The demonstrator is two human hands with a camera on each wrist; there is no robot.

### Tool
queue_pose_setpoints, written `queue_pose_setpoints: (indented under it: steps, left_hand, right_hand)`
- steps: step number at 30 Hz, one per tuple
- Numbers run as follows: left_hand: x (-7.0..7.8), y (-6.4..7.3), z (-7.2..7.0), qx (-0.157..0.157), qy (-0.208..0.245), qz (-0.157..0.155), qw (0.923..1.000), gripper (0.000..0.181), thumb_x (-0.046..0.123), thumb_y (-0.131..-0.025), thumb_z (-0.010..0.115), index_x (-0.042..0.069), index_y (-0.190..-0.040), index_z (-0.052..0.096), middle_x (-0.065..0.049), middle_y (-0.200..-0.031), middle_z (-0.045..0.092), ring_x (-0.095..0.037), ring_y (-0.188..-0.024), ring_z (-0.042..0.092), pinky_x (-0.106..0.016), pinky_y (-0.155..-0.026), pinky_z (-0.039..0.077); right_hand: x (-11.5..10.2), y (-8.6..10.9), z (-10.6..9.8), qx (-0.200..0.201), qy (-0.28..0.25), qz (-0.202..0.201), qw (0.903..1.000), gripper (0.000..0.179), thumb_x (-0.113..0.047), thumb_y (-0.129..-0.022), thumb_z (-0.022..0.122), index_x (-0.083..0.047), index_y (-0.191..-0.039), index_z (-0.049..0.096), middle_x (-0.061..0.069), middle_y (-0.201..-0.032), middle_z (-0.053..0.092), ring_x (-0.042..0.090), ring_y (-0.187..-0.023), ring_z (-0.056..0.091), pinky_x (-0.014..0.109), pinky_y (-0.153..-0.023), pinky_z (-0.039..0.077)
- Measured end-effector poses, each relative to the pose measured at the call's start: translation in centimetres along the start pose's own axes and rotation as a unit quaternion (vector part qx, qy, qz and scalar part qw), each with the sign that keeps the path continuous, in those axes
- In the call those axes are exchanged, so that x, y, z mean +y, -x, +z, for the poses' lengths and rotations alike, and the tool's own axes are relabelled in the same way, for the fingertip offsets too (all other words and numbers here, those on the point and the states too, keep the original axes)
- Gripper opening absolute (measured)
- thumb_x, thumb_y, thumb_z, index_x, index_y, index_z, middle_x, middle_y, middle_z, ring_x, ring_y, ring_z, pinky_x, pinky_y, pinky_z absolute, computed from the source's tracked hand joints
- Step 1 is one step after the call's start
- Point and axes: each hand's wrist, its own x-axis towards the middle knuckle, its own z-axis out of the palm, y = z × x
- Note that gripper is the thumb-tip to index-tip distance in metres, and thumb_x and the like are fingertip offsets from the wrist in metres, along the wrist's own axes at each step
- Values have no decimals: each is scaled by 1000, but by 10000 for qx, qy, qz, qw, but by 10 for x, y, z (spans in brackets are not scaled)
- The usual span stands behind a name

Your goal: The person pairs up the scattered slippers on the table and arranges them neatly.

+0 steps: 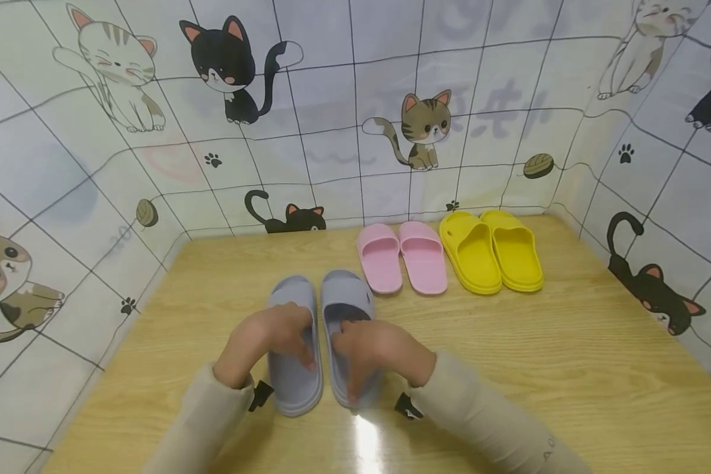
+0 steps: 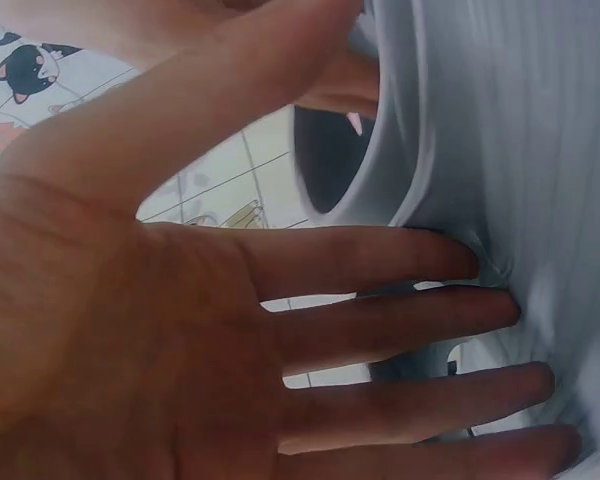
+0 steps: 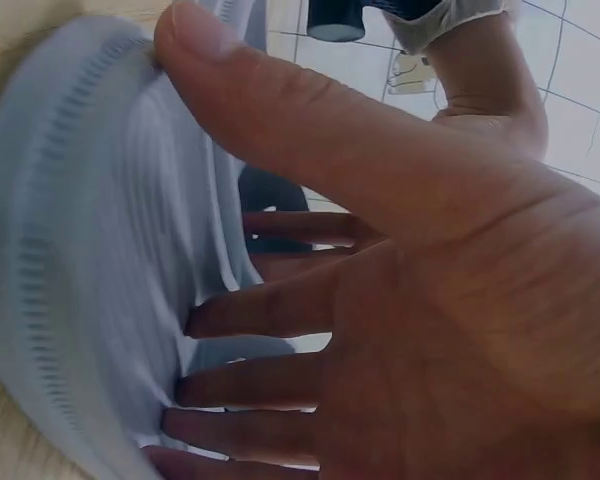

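A pair of grey-blue slippers, the left slipper [image 1: 295, 392] and the right slipper [image 1: 345, 288], stands side by side on the wooden surface, toes toward the back wall. Over the left one lies my left hand [image 1: 275, 332]; its long fingers stretch straight to the grey insole [image 2: 540, 150] in the left wrist view and seem to touch it. My right hand [image 1: 370, 345] is over the right slipper. In the right wrist view its straight fingers meet the slipper's insole [image 3: 145, 250], with the thumb near the sole's edge. Neither hand visibly curls round a slipper.
Farther back, pink slippers [image 1: 424, 260] stand beside yellow slippers [image 1: 473, 257], close to the wall [image 1: 326, 145] with cat drawings. Side walls bound the wooden surface [image 1: 569, 368] left and right.
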Motion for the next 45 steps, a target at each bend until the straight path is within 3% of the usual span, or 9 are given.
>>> queue_pose_setpoints:
  steps: [7,17,21,25,31,39,45]
  left_hand:
    - [0,-4,1,-112,-24,19,9999,58,39,-66,97,11,-106,66,-5,-106,65,-23,-98,59,-44,-87,56]
    - [-5,-9,1,-35,-87,132,9999,70,42,-59,100,8,-107,63,-4,-104,65,-21,-98,61,-42,-91,56]
    - [-7,-13,3,-113,-152,92,9998,86,43,-56,101,5,-122,61,-11,-127,65,-28,-119,61,-46,-104,53]
    - [-9,-16,6,-176,-198,21,9996,111,41,-55,102,2,-144,50,-19,-153,49,-37,-142,48,-50,-117,43]
    - [-10,-17,8,-186,-263,69,9995,129,41,-54,103,-4,-154,37,-25,-160,40,-40,-147,42,-50,-120,40]
    - [-13,-20,8,-235,-325,162,9991,128,43,-60,100,-5,-157,32,-26,-160,38,-43,-146,42,-52,-119,40]
    - [-15,-23,10,-63,-378,285,9989,111,38,-63,98,-4,-150,44,-22,-148,49,-38,-132,55,-50,-111,49]
  right_hand:
    - [1,-5,1,-17,-124,4,9999,113,-53,-62,96,-11,-154,46,13,-159,47,26,-144,48,38,-116,46]
    - [19,-24,6,44,-7,-130,9999,120,-62,-68,89,-14,-163,32,13,-169,31,27,-153,37,40,-119,43]
    - [25,-29,7,161,-171,-207,9995,120,-61,-68,89,-13,-163,32,15,-170,27,28,-156,33,41,-122,40]
    - [30,-32,7,373,-232,-381,9983,117,-58,-68,89,-14,-162,34,15,-168,32,28,-153,38,42,-119,43]
    - [38,-38,8,740,-92,-674,9949,106,-56,-70,88,-15,-156,42,14,-162,42,26,-148,44,42,-114,48]
    - [43,-43,11,952,-215,-895,9912,97,-47,-75,86,-9,-155,45,16,-165,38,30,-156,33,42,-124,36]
    - [42,-47,11,1043,-164,-943,9899,86,-41,-78,86,-9,-151,51,16,-164,40,29,-153,39,43,-123,38]
